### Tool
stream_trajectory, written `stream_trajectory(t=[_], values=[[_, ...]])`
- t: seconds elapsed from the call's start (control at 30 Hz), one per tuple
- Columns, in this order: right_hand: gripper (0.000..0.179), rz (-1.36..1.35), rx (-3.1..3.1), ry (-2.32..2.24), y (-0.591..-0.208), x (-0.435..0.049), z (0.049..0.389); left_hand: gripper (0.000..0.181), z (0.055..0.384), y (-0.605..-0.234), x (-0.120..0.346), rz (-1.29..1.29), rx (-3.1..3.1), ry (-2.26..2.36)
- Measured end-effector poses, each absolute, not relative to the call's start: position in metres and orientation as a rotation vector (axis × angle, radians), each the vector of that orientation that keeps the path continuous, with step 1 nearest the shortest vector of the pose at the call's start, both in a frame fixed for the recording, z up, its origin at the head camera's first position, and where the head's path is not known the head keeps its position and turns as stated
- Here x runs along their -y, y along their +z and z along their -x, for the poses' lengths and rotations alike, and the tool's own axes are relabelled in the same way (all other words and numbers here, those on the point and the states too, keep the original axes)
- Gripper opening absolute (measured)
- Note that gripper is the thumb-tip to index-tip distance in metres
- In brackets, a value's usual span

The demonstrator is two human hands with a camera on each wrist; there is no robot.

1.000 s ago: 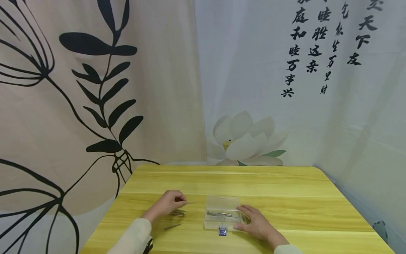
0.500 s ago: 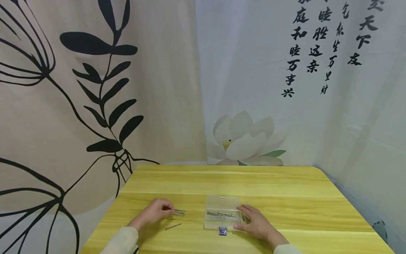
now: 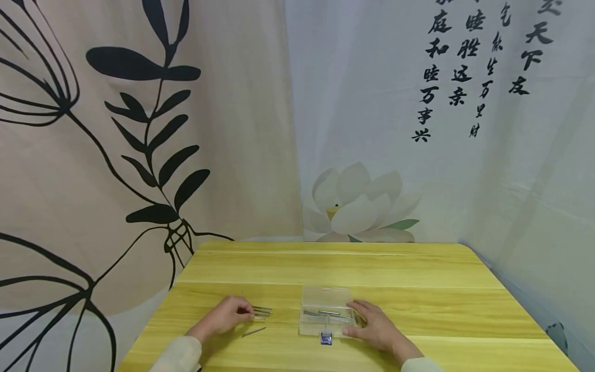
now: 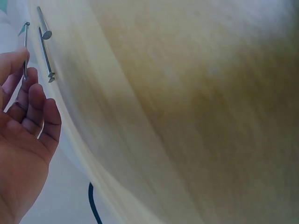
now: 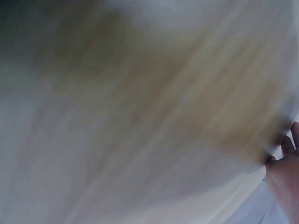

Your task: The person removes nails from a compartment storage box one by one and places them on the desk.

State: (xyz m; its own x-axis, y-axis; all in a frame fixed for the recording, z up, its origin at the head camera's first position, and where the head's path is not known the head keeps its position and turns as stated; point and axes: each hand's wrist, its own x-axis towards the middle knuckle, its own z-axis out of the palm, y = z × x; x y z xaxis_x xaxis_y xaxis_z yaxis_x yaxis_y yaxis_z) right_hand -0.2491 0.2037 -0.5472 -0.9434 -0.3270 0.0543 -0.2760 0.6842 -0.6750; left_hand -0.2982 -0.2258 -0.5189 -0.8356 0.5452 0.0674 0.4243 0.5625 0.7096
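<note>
My left hand [image 3: 225,314] pinches a thin metal nail [image 4: 26,37] between thumb and fingers, low over the left part of the table. Right beside it in the left wrist view lie two more flat-headed nails [image 4: 45,53]. Nearer me rests a single loose nail [image 3: 253,331], apart from the others. A clear plastic box [image 3: 307,329] with its lid folded back stands in the middle, several nails [image 3: 329,313] inside. My right hand [image 3: 374,326] holds the box by its right side, thumb at the front and fingers farther back. In the right wrist view this hand [image 5: 284,182] shows only at the edge.
A small blue piece [image 3: 326,339] sits at the box's front edge. The yellow wood-grain table [image 3: 441,289] runs back to a printed curtain [image 3: 251,155] with leaves, a lotus and writing.
My left hand has moved back left and toward me from beside the box, down to the nails there, and now pinches one. My right hand and the box have stayed put.
</note>
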Motion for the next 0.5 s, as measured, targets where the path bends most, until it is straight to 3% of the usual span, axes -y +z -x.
stream_trajectory(t=[0.5], values=[[0.077,0.49,-2.809,-1.117,-0.5467,-0.2035,0.2486,0.006,0.3011,-0.5167,0.2237,-0.822,-2.688,1.103]])
